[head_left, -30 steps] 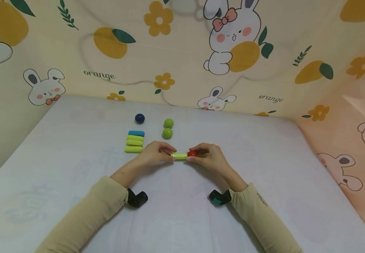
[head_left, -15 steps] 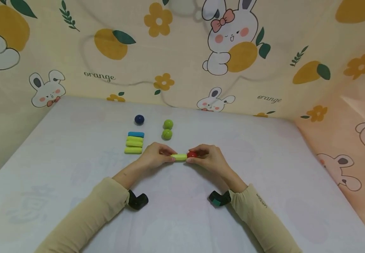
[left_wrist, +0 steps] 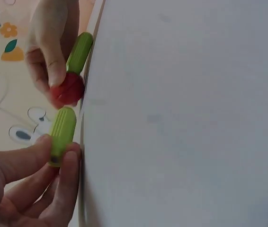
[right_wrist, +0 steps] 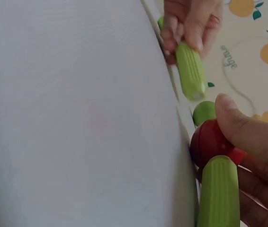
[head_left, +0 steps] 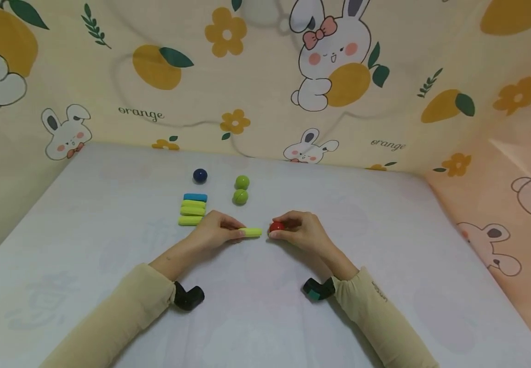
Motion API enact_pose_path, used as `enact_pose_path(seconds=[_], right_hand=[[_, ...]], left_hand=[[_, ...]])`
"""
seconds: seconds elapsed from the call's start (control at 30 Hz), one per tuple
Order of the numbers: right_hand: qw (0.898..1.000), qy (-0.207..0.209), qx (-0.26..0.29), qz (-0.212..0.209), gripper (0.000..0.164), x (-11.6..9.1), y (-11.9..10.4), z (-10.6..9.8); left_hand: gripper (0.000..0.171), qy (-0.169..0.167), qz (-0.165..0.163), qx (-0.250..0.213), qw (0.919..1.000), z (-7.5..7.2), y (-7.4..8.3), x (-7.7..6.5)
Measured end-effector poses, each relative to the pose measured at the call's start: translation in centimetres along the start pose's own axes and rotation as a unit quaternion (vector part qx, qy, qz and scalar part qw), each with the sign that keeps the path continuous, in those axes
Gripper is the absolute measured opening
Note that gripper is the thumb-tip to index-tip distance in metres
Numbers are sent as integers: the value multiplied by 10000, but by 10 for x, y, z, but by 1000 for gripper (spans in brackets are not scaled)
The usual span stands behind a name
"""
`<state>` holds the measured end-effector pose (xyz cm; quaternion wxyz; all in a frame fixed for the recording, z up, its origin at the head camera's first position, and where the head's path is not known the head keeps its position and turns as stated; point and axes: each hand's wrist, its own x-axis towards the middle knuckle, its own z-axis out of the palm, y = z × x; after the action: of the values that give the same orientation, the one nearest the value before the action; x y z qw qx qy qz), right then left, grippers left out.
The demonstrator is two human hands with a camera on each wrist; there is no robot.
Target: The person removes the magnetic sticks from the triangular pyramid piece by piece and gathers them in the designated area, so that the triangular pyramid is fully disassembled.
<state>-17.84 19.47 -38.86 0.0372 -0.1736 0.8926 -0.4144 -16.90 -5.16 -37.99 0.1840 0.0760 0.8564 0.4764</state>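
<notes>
My left hand (head_left: 212,232) pinches a yellow-green ridged building rod (head_left: 252,232) between thumb and fingers, its free end pointing right. Across a small gap, my right hand (head_left: 307,232) holds a glossy red ball (head_left: 277,226) with thumb and fingertips. From the ball's far side a second yellow-green rod (right_wrist: 220,189) sticks out, joined to it; in the head view the right hand hides this rod. The left wrist view shows the left hand's rod (left_wrist: 64,130) just short of the red ball (left_wrist: 70,90).
Beyond the left hand lie a blue rod (head_left: 195,197) and several yellow-green rods (head_left: 193,210) in a stack of rows. Farther back are a dark blue ball (head_left: 200,176) and two green balls (head_left: 240,197) on the white table (head_left: 265,317). A printed cloth (head_left: 265,76) hangs behind.
Earlier the left hand's rod met the red ball end-on. Now the left hand has drawn it back to the left, opening a gap. The right hand stays nearly in place with the ball.
</notes>
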Motion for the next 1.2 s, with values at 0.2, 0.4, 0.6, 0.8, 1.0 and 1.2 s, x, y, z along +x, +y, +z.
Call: enact_pose_path(seconds=[0.2, 0.4, 0.6, 0.8, 1.0, 1.2], right_hand=[[9999, 26, -119, 30, 35, 0, 0, 2], [10000, -26, -42, 82, 35, 1, -1, 1], [10000, -64, -33, 62, 34, 2, -2, -1], [9999, -55, -39, 75, 34, 3, -2, -2], [9999, -85, -64, 68, 34, 2, -2, -1], [9999, -55, -97, 7, 34, 1, -1, 0]], left_hand=[[26, -75, 160, -86, 9998, -20, -14, -12], [30, -118, 317, -93, 9994, -41, -15, -22], [34, 20, 302, -29, 9995, -65, -22, -36], [38, 71, 141, 13, 9999, -81, -32, -46], [40, 243, -87, 289, 9992, -88, -42, -51], [38, 488, -205, 348, 9980, -92, -47, -52]])
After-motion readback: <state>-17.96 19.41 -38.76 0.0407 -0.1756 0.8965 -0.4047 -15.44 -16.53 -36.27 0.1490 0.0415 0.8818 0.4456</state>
